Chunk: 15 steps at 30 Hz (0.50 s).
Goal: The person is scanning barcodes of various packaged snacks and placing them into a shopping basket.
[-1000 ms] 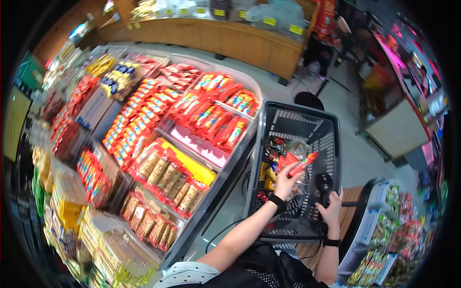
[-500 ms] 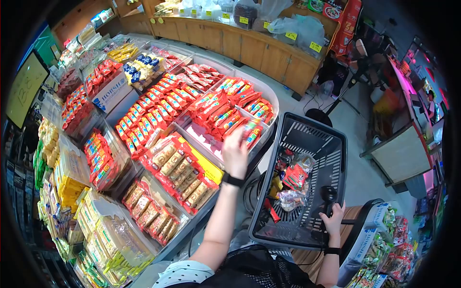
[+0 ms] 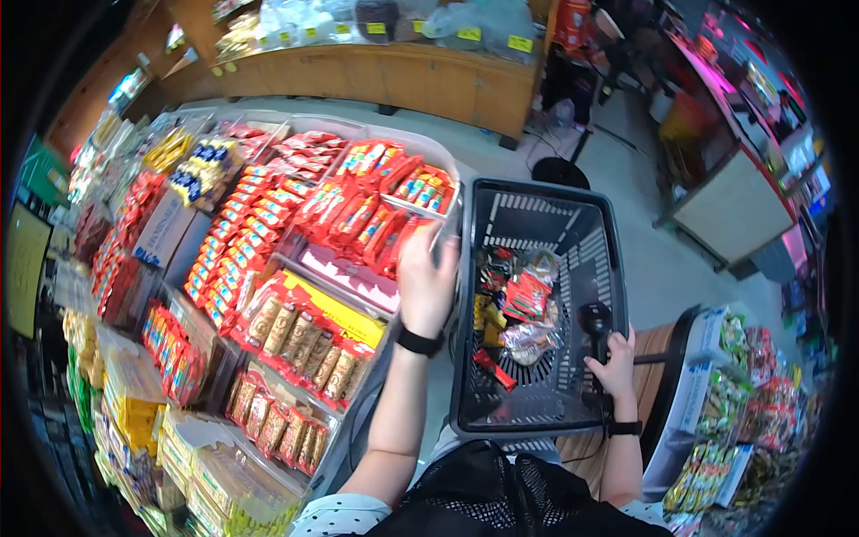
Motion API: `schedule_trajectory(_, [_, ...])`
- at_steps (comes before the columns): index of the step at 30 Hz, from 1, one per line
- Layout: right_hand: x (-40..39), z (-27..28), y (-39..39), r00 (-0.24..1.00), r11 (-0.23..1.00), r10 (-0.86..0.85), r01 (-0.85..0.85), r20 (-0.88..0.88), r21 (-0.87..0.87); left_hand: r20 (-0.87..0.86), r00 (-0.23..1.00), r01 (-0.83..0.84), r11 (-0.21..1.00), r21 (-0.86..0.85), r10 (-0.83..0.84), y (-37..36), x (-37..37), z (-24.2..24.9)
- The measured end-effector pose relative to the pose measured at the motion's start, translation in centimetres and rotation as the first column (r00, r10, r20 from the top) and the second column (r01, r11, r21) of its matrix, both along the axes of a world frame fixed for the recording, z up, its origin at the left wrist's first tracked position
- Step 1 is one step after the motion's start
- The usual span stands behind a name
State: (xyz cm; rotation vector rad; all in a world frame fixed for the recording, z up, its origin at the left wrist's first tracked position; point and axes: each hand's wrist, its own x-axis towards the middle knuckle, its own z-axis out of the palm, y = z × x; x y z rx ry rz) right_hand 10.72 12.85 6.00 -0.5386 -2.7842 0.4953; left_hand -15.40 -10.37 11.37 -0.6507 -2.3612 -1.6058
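One second on from dropping a packet, the left hand [image 3: 426,279] has swung to the display bin's [image 3: 452,174] near right corner, fingers curled on red packets [image 3: 380,228], while the right hand [image 3: 614,367] still clasps the basket's [image 3: 465,358] handle [image 3: 595,324].

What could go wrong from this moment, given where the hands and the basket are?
1. The left hand is over tightly stacked red snack packs at the bin's edge; pulling one may drag neighbours out.
2. Only the right hand steadies the basket by its handle; the loaded basket might tip or swing.
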Motion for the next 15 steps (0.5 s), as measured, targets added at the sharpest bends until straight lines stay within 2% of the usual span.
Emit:
schedule_trajectory(2, [0.0,-0.6,0.6,1.0,1.0,0.007,-0.007,-0.004,-0.015,0.088,0.97,0.211,0.965,0.152,-0.226,3.6,2.8,0.3])
schedule_trajectory(4, [-0.1,-0.6,0.8,1.0,1.0,-0.018,0.018,-0.008,-0.012,0.158,0.917,0.346,0.927,0.145,-0.367,6.5,5.3,0.5])
schedule_trajectory(5, [-0.2,-0.5,0.9,1.0,1.0,-0.015,0.015,-0.013,-0.021,0.189,0.922,0.36,0.928,-0.099,-0.337,7.8,6.3,-0.4])
schedule_trajectory(6, [-0.2,-0.4,1.0,1.0,1.0,-0.013,0.012,-0.019,-0.029,0.208,0.93,0.358,0.871,-0.336,-0.302,9.0,7.1,-1.8])
schedule_trajectory(8, [-0.1,-0.6,1.5,0.999,0.999,-0.024,0.023,-0.035,-0.023,0.396,0.882,0.462,0.632,-0.622,-0.256,10.8,8.4,-5.5])
schedule_trajectory(10, [-0.2,-0.4,1.7,0.999,0.999,-0.023,0.021,-0.03,-0.044,0.491,0.855,0.485,0.59,-0.646,-0.165,12.0,9.3,-9.6])
schedule_trajectory(12, [-0.3,-0.5,1.5,0.998,0.998,-0.044,0.041,-0.047,-0.057,0.497,0.859,0.486,0.507,-0.712,-0.125,12.5,9.9,-13.0])
schedule_trajectory(13, [-0.3,-0.3,1.4,0.997,0.998,-0.033,0.029,-0.065,-0.055,0.476,0.873,0.473,0.428,-0.77,-0.109,12.7,10.2,-14.4])
schedule_trajectory(14, [-0.4,-0.2,1.5,0.996,0.999,-0.017,0.013,-0.083,-0.051,0.477,0.871,0.479,0.421,-0.77,-0.118,12.9,10.5,-16.0])
schedule_trajectory(15, [-0.5,-0.2,1.6,0.994,0.998,-0.015,0.008,-0.107,-0.061,0.525,0.848,0.52,0.311,-0.795,-0.077,13.0,10.8,-17.8])
